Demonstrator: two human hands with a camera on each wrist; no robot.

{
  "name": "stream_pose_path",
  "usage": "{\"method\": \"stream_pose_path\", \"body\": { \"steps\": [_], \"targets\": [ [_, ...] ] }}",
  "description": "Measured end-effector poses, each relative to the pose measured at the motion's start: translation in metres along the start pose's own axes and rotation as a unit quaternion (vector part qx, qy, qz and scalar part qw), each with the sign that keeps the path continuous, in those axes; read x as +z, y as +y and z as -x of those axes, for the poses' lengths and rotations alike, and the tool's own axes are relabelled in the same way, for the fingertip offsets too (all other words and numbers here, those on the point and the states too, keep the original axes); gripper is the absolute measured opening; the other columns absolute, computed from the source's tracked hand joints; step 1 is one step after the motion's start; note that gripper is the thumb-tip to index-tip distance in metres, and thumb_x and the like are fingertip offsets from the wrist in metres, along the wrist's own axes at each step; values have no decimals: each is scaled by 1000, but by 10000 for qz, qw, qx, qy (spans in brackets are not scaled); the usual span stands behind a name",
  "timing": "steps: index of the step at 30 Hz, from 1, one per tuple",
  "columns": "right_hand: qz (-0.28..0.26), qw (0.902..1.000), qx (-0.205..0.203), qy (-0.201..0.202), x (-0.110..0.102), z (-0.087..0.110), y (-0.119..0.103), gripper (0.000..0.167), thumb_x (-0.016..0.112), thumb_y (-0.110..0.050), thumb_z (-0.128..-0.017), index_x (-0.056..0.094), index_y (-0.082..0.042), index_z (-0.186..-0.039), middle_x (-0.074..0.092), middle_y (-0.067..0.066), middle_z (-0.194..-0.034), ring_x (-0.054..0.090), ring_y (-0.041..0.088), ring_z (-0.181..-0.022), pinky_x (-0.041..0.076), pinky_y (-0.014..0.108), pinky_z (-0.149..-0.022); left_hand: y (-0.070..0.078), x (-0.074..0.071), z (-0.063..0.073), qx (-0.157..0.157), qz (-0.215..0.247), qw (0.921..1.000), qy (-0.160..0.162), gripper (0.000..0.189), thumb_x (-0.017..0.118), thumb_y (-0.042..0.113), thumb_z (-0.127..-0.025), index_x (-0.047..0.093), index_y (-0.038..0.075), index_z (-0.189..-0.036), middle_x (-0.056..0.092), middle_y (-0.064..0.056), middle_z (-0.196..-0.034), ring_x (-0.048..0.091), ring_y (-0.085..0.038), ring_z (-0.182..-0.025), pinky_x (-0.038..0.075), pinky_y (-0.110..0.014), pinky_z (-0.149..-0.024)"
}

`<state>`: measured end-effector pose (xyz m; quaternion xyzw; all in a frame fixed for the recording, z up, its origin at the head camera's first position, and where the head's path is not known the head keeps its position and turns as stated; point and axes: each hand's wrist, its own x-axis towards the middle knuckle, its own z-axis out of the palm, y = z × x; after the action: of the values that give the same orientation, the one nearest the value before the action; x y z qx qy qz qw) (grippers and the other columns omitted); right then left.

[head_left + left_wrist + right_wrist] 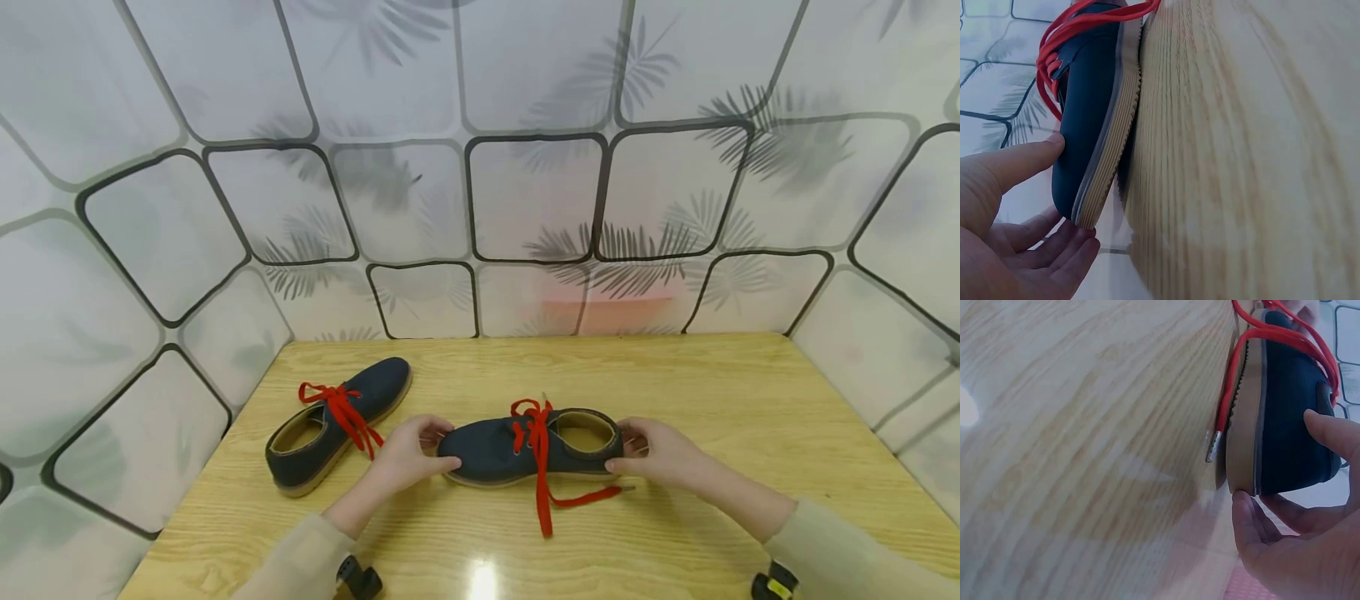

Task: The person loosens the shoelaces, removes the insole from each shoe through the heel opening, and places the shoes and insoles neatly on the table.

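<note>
A dark navy shoe (pixel 487 450) with red laces (pixel 542 442) lies lengthwise across the wooden table, toe to the left and sole down. My left hand (pixel 408 454) holds its toe, thumb on the near side and fingers curling round the tip. At the heel, my right hand (pixel 663 450) grips the back of the shoe between thumb and fingers. The laces are tied loosely over the tongue, and one end with a clear lace tip (pixel 1213 447) trails beside the tan sole (pixel 1244 425). Part of the fingers of both hands is hidden behind the shoe in the head view.
A matching navy shoe (pixel 378 387) with a red lace bow (pixel 341 404) stands angled at the left of the table (pixel 712 383), just beyond my left hand. A patterned curtain (pixel 536 196) with leaf prints rises behind the table's back edge and along both sides.
</note>
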<state>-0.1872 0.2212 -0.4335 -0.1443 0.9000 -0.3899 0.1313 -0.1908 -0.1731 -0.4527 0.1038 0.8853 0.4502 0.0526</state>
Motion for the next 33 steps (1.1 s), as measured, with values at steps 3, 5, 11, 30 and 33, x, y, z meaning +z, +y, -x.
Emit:
{"method": "stream_pose_path", "body": {
  "steps": [3, 5, 11, 30, 33],
  "targets": [
    [19, 10000, -10, -35, -4, 0, -1, 59, 84, -20, -91, 61, 12, -135, 71, 16, -115, 68, 25, -103, 63, 35, -86, 0, 1, 1, -68, 98, 9999, 106, 45, 93, 7, -82, 73, 0, -122, 74, -14, -119, 72, -32, -110, 62, -49, -101],
    [6, 9999, -106, -50, -8, 0, -2, 59, 83, -19, -91, 60, 13, -136, 70, 20, -120, 68, 28, -107, 64, 38, -89, 0, 3, 1, -192, 191, 9994, 213, 45, 92, 6, -82, 75, 1, -123, 74, -14, -120, 72, -32, -111, 62, -48, -101],
    [5, 9980, -635, -41, -16, -2, -11, 58, 83, -19, -92, 61, 11, -137, 69, 24, -129, 68, 31, -111, 63, 46, -98, -2, 7, 2, -452, 392, 9971, 475, 45, 93, 4, -80, 78, 3, -122, 75, -13, -122, 72, -33, -112, 65, -44, -98],
    [-226, 9955, -911, 160, -25, -20, -49, 40, 77, -12, -97, 67, 9, -130, 74, 23, -124, 72, 29, -107, 64, 34, -92, 4, 4, 6, -460, 554, 9966, 393, 46, 92, 1, -80, 77, -1, -123, 76, -18, -123, 73, -36, -115, 66, -42, -95],
    [-309, 9956, -862, 177, -21, -23, -52, 37, 77, -11, -97, 69, 7, -128, 74, 23, -123, 72, 26, -105, 65, 33, -90, 4, 5, 6, -430, 553, 9968, 396, 46, 92, 1, -80, 77, -2, -123, 76, -19, -123, 73, -37, -115, 66, -42, -95]
  ]
}}
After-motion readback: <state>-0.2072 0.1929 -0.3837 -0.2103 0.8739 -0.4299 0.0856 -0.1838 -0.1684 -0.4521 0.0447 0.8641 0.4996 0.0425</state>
